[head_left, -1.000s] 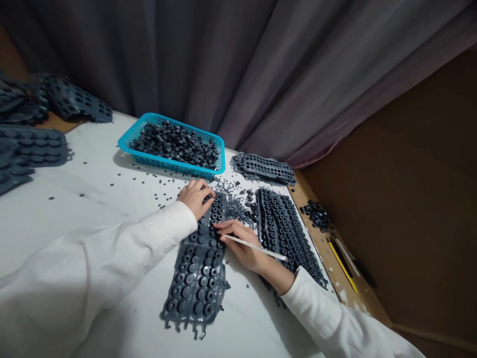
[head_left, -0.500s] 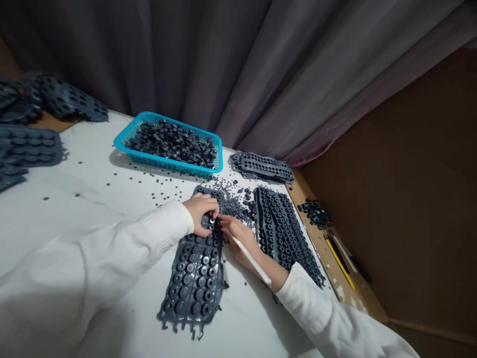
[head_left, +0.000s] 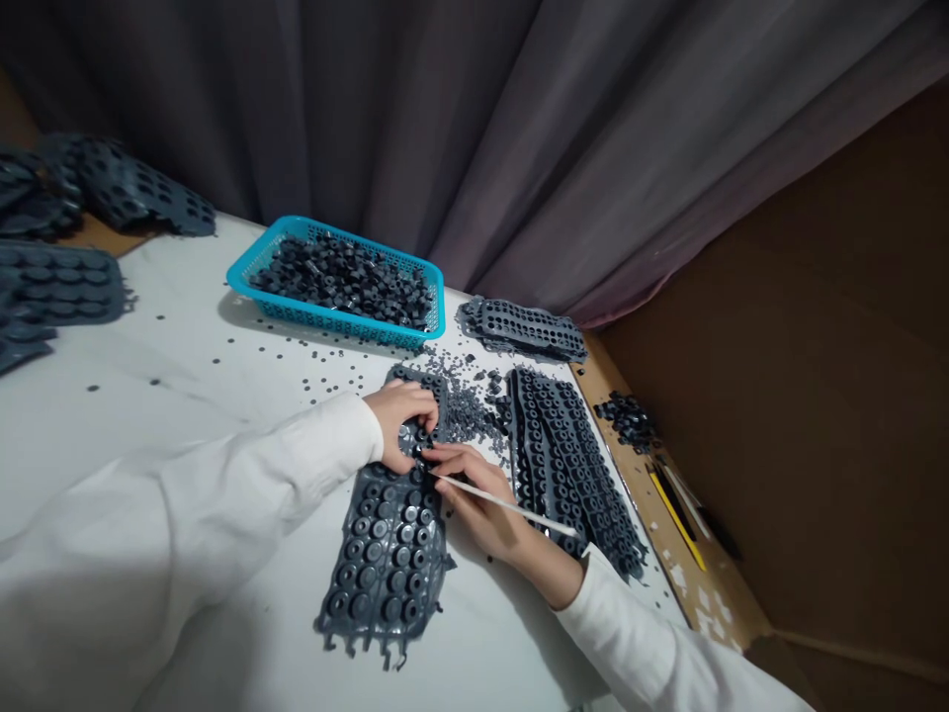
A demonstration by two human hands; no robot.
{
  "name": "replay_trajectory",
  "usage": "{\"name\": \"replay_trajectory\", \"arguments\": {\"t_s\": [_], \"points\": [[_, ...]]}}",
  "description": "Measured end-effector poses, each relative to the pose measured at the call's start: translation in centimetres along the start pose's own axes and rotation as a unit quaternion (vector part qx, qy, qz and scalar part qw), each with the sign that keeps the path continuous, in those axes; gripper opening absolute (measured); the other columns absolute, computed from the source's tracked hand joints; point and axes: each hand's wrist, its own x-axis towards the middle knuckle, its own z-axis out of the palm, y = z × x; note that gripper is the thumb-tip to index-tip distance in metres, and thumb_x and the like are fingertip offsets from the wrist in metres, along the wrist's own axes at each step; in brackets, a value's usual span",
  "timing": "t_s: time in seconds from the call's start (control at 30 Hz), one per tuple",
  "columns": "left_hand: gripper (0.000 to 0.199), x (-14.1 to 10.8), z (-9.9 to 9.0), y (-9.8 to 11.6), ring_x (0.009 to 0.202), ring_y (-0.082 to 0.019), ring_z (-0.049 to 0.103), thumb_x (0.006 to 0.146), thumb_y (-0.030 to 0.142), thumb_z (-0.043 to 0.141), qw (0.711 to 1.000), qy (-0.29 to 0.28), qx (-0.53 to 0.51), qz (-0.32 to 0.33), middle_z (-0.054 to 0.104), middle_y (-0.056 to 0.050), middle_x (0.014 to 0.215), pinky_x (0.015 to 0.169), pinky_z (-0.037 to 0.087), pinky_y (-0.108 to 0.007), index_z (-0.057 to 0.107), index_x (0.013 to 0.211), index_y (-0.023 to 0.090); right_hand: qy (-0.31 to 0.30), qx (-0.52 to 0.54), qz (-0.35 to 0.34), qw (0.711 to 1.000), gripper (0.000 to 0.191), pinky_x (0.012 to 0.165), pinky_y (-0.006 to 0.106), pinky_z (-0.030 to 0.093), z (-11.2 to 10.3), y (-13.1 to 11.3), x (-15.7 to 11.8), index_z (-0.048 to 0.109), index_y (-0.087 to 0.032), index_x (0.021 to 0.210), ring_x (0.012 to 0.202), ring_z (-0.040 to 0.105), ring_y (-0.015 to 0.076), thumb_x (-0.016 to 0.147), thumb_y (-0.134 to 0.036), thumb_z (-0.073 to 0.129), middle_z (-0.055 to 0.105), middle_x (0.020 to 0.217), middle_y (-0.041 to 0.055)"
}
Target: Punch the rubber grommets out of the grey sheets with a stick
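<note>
Head view: a studded sheet (head_left: 387,552) is running lengthwise away under the loosely curled left hand (head_left: 402,417), leftward of the right hand (head_left: 478,494) pinching a stick (head_left: 511,507).

One handheld white stick (head_left: 511,507), one blue basket (head_left: 333,312), one yellow tool (head_left: 676,516)

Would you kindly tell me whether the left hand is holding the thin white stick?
No, the thin white stick is held in the right hand.
</note>
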Motion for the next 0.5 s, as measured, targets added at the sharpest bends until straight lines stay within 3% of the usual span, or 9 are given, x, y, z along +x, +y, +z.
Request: {"name": "replay_trajectory", "arguments": {"t_s": [0.23, 0.37, 0.5], "points": [[0.04, 0.0, 0.0, 0.0, 0.082, -0.02, 0.048, 0.045, 0.027, 0.073, 1.0, -0.011, 0.005, 0.003, 0.052, 0.003, 0.082, 0.073, 0.029, -0.031, 0.052, 0.079, 0.021, -0.022, -0.045, -0.068, 0.996, 0.01, 0.094, 0.04, 0.049, 0.1, 1.0, 0.0, 0.059, -0.022, 0.096, 0.117, 0.055, 0.0209, 0.091, -0.022, 0.05, 0.069, 0.11, 0.0101], [0.041, 0.0, 0.0, 0.0, 0.082, -0.02, 0.047, 0.045, 0.028, 0.074, 1.0, -0.018, 0.008, 0.003, 0.052, 0.003, 0.082, 0.073, 0.029, -0.031, 0.053, 0.08, 0.021, -0.043, -0.15, -0.127, 0.98, 0.014, 0.093, 0.039, 0.052, 0.5, 2.0, 0.0, 0.06, -0.022, 0.098, 0.114, 0.057, 0.0201, 0.092, -0.019, 0.049, 0.067, 0.115, 0.0099], [0.045, 0.0, -0.1, 0.0, 0.083, -0.021, 0.046, 0.043, 0.028, 0.074, 1.0, -0.024, 0.012, 0.005, 0.053, 0.003, 0.084, 0.074, 0.028, -0.031, 0.053, 0.082, 0.021, -0.008, -0.208, -0.146, 0.967, 0.019, 0.089, 0.037, 0.054, 0.8, 2.9, -0.1, 0.062, -0.019, 0.105, 0.106, 0.062, 0.0212, 0.091, -0.017, 0.049, 0.065, 0.118, 0.0125]]}}
